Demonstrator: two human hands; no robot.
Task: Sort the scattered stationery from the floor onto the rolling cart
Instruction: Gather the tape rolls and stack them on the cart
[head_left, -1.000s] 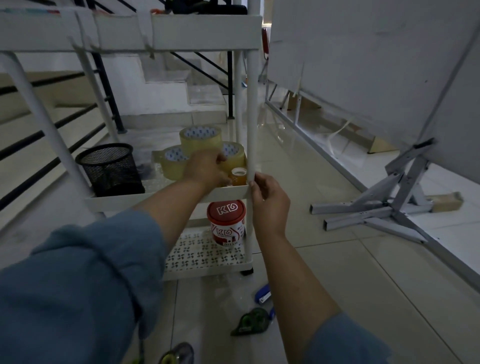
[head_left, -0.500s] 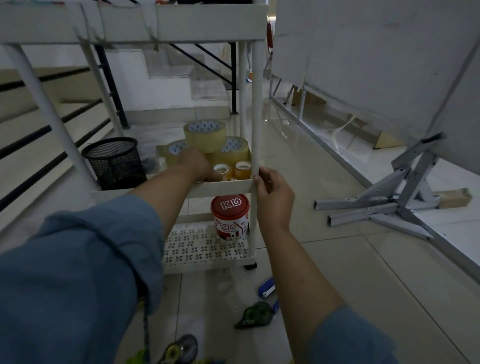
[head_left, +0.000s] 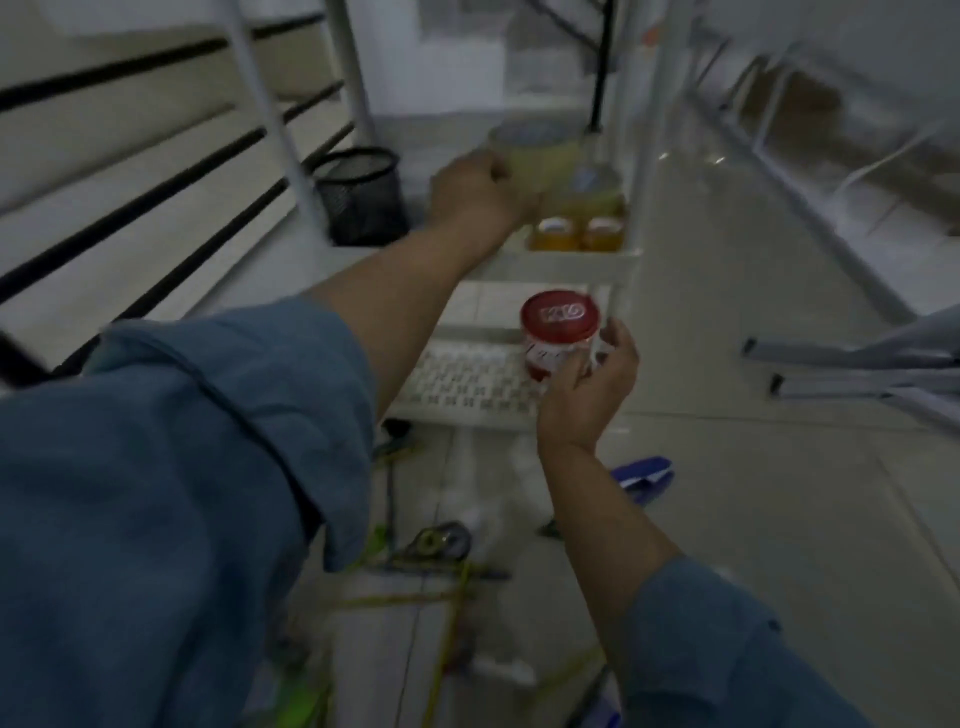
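On the cart's middle shelf (head_left: 561, 265) we see a mesh cup (head_left: 362, 195) at the left and tape rolls (head_left: 540, 156) stacked at the right, with two small rolls (head_left: 579, 234) before them at the front edge. On the bottom shelf (head_left: 457, 387), below these, a jar (head_left: 558, 335) stands at the right. On the floor before the cart lie a stapler (head_left: 644, 475) to the right and a tape dispenser (head_left: 439, 540) nearer us.

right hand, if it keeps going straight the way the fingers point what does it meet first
Most likely the red-lidded jar on the cart's bottom shelf. The right hand is open with its fingers aimed up at the jar, seemingly just short of it, though blur hides any contact.
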